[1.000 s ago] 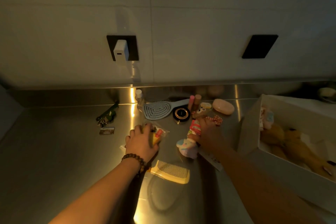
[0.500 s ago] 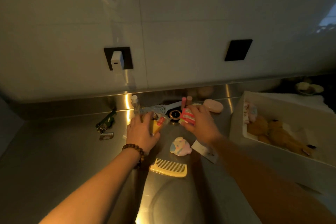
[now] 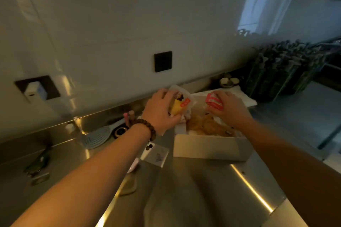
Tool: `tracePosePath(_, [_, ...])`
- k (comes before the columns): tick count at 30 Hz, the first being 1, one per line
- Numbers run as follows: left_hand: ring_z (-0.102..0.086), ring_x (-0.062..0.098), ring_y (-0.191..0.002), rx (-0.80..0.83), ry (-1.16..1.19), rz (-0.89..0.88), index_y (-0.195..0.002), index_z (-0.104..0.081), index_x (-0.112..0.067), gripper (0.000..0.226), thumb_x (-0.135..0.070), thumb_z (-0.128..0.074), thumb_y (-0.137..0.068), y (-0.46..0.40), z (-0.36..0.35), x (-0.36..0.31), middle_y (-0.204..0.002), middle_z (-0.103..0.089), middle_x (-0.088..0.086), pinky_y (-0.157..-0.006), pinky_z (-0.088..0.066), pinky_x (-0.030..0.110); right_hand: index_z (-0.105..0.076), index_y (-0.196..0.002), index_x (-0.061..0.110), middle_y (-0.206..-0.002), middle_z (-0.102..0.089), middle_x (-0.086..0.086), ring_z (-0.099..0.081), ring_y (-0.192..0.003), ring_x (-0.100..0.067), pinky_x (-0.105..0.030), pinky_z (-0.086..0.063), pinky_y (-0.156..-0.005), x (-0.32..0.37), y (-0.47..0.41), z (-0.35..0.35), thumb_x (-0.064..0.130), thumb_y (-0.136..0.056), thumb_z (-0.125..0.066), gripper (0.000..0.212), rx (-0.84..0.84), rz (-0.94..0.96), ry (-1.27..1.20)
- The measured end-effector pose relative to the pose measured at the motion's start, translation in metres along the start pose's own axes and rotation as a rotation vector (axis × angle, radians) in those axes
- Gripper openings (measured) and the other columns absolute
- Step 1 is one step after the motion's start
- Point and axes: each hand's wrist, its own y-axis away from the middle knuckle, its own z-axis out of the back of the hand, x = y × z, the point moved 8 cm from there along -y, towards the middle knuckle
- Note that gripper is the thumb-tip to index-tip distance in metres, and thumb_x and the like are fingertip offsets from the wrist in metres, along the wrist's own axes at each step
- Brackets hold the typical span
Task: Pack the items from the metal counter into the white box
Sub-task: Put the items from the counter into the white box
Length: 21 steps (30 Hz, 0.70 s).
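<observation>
The white box (image 3: 208, 148) stands on the metal counter (image 3: 203, 190) with a yellow plush toy (image 3: 206, 125) inside. My left hand (image 3: 160, 114), with a bead bracelet on its wrist, grips a clear packet with a yellow item (image 3: 180, 106) above the box's left end. My right hand (image 3: 227, 109) holds a small red-and-white packet (image 3: 214, 101) over the box's far side. Left on the counter lie a blue brush (image 3: 96, 137), a round compact (image 3: 120, 131), pink tubes (image 3: 127, 117), a small bottle (image 3: 70, 128) and a comb (image 3: 129, 185), partly hidden by my arm.
A white card (image 3: 156, 155) lies next to the box's left corner. Dark green items (image 3: 38, 162) sit at the far left. A wall charger (image 3: 35, 89) and a black plate (image 3: 163, 61) are on the wall. A dark rack (image 3: 280, 68) stands at the right.
Both hands have lifted their packets off the counter and carried them right, over the white box. The view has swung right and tilted.
</observation>
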Motion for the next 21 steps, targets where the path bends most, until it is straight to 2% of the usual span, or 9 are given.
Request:
tracePosePath(3, [-0.042, 0.017, -0.110, 0.065, 0.037, -0.104, -0.134, -0.034, -0.032, 0.074, -0.055, -0.062, -0.070, -0.029, -0.031, -0.038, -0.128, -0.039, -0.001, -0.091, -0.045, 0.037, -0.043, -0.133, 0.025, -0.132, -0.048, -0.010, -0.044, -0.118, -0.028, -0.040, -0.038, -0.098, -0.049, -0.021, -0.008, 0.053, -0.079, -0.065, 0.065, 0.042, -0.073, -0.185])
tracePosePath(7, [-0.038, 0.016, -0.119, 0.236, 0.050, -0.131, -0.138, -0.030, -0.034, 0.074, -0.055, -0.062, -0.074, -0.059, -0.083, -0.054, -0.135, -0.036, -0.002, -0.098, -0.040, 0.036, -0.043, -0.132, 0.028, -0.133, -0.045, -0.005, -0.041, -0.121, -0.024, -0.032, -0.032, -0.093, -0.088, -0.039, -0.011, 0.052, -0.077, -0.066, 0.065, 0.065, -0.003, -0.302])
tracePosePath(13, [-0.032, 0.016, -0.126, 0.522, -0.072, -0.160, -0.141, -0.028, -0.037, 0.076, -0.053, -0.065, -0.076, -0.059, -0.151, -0.042, -0.143, -0.034, -0.002, -0.101, -0.024, 0.028, -0.042, -0.133, 0.028, -0.133, -0.043, -0.005, -0.042, -0.117, -0.019, -0.029, -0.033, -0.092, -0.116, -0.062, -0.017, 0.054, -0.076, -0.066, 0.067, 0.119, 0.076, -0.324])
tracePosePath(17, [-0.029, 0.016, -0.130, 0.721, -0.090, -0.201, -0.142, -0.027, -0.039, 0.078, -0.047, -0.069, -0.077, -0.049, -0.180, -0.039, -0.148, -0.030, -0.002, -0.104, -0.024, 0.029, -0.039, -0.135, 0.029, -0.134, -0.042, -0.004, -0.040, -0.116, -0.016, -0.028, -0.034, -0.090, -0.119, -0.069, -0.037, 0.057, -0.075, -0.065, 0.071, 0.191, 0.100, -0.319])
tracePosePath(21, [-0.031, 0.017, -0.128, 0.791, -0.092, -0.288, -0.141, -0.032, -0.033, 0.078, -0.053, -0.069, -0.075, -0.049, -0.190, -0.041, -0.145, -0.034, -0.001, -0.102, -0.025, 0.029, -0.036, -0.135, 0.034, -0.134, -0.040, -0.001, -0.038, -0.115, -0.014, -0.029, -0.035, -0.090, -0.122, -0.072, -0.052, 0.057, -0.074, -0.066, 0.072, 0.216, 0.092, -0.325])
